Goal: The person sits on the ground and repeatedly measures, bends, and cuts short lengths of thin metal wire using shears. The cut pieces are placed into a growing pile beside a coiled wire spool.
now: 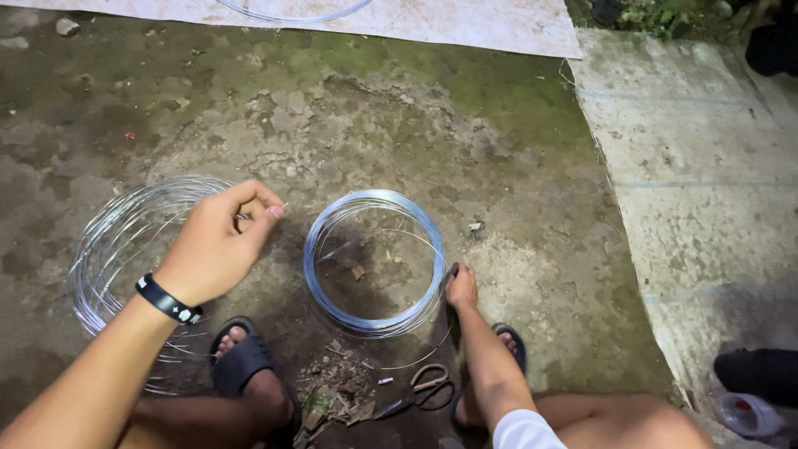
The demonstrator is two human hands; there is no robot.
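A wire end is pinched by the left hand [218, 249]. The coil [374, 264] is pressed at 3 o'clock by the closed right hand [461, 287]. If loosened, it could spring apart.

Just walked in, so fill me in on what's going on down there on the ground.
A person squats on cracked, mossy concrete, working with thin silver wire. The left hand pinches a wire end between its fingers, raised over a loose, spread-out coil. The right hand presses on the rim of a tighter round coil lying flat between the feet. A pair of scissors lies by the right sandal, next to a small pile of debris.
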